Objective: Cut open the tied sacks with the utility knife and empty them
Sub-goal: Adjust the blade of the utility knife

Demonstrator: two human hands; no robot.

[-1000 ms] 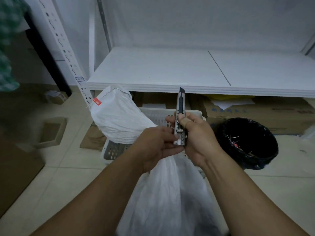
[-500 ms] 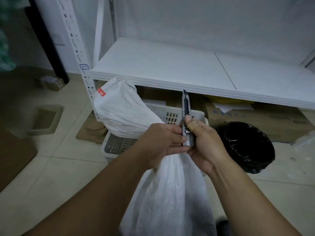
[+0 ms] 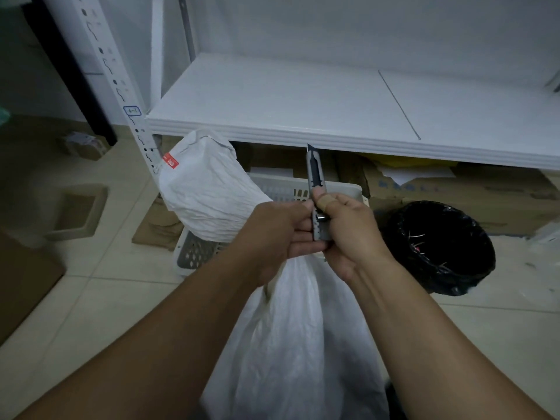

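The person's left hand (image 3: 272,234) is clenched round the gathered neck of the near sack (image 3: 297,344), a white woven one that hangs down from the fist between both forearms, its lower part running out of the bottom edge of the view. The left fingertips lie against the side of the utility knife (image 3: 315,183). The right hand (image 3: 348,237) grasps the knife's grey handle, the thumb, which wears a tan plaster, pressed on the dark slider. The knife stands nearly upright just above the sack's neck, its short blade out and pointing up, the tip level with the front edge of the white shelf board (image 3: 303,95).

A second sack (image 3: 206,189), also white and bearing a small red tag, stands in the left end of a white perforated basket (image 3: 339,189) on the tiled floor (image 3: 106,298); its top leans toward the shelf's front left corner, beside the slotted upright (image 3: 121,86). The basket sits partly under the shelf's front edge. To its right on the floor stands a bin (image 3: 439,247) lined in black plastic, with a few thin scraps inside. Behind the bin, under the shelf, lie cardboard boxes (image 3: 485,201). Near the floor's left edge rests a shallow cardboard tray (image 3: 75,213)
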